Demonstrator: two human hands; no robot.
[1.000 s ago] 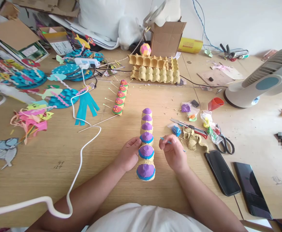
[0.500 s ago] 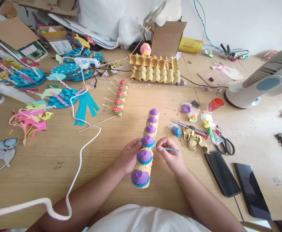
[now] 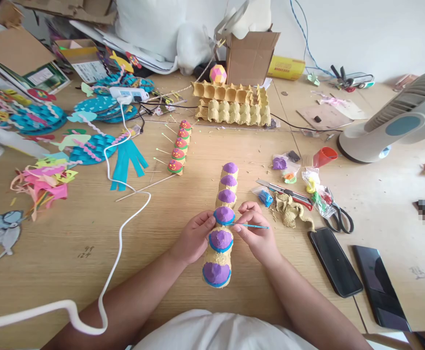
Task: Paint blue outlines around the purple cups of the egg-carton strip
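A strip cut from an egg carton (image 3: 219, 255) stretches away from me, its bumps capped in purple clay. Blue bands edge the caps on the three nearest bumps. My left hand (image 3: 196, 237) grips the strip from the left, thumb against the third bump from my end. On the other side, my right hand (image 3: 255, 231) pinches a thin blue stick (image 3: 254, 226) between thumb and forefinger. Its inner end meets the blue band of that same bump. Whether the stick is a tool or rolled clay I cannot tell.
A finished-looking red and green carton caterpillar (image 3: 178, 148) lies farther off. Uncut egg cartons (image 3: 237, 113) are behind. To the right are a utility knife (image 3: 288, 193), scissors (image 3: 339, 216), bagged blue clay (image 3: 265, 197), two phones (image 3: 335, 262) and a fan (image 3: 387, 121). A white cable (image 3: 120, 243) crosses the left.
The near end of the carton strip has swung slightly right. My right hand's other fingers have lifted a little, with the blue stick still pinched at the same bump.
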